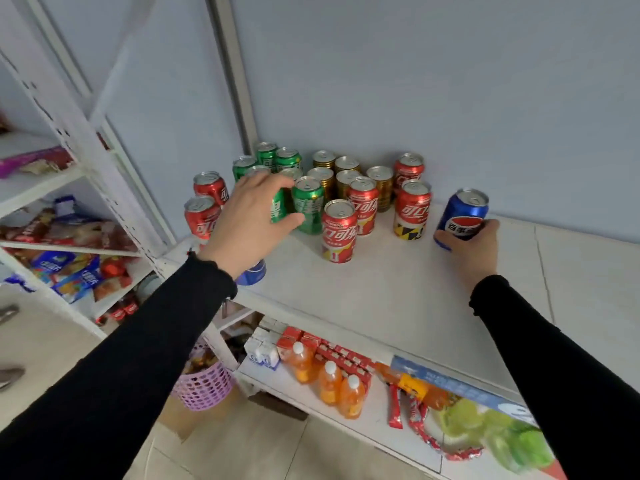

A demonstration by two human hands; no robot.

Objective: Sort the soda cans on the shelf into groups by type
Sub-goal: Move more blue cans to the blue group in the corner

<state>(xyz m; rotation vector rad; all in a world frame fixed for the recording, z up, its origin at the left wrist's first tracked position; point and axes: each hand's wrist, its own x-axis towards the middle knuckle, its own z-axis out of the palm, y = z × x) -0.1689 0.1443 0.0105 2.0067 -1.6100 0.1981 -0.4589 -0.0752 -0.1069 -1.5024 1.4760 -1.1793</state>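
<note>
You have six red cola cans (pixel 339 233) on the shelf (pixel 398 292). There are at least five green cans (pixel 308 206), one partly behind your left hand (pixel 247 216). Six gold cans (pixel 380 187) stand at the back. Two blue cans (pixel 462 216) show. Below, three orange bottles (pixel 329 382) stand together.

Both arms extended forward in black sleeves. Left hand (pixel 247 218) raised, fingers curled around green can (pixel 278 209). Right hand (pixel 472 245) lower, gripping blue can (pixel 462 216).
</note>
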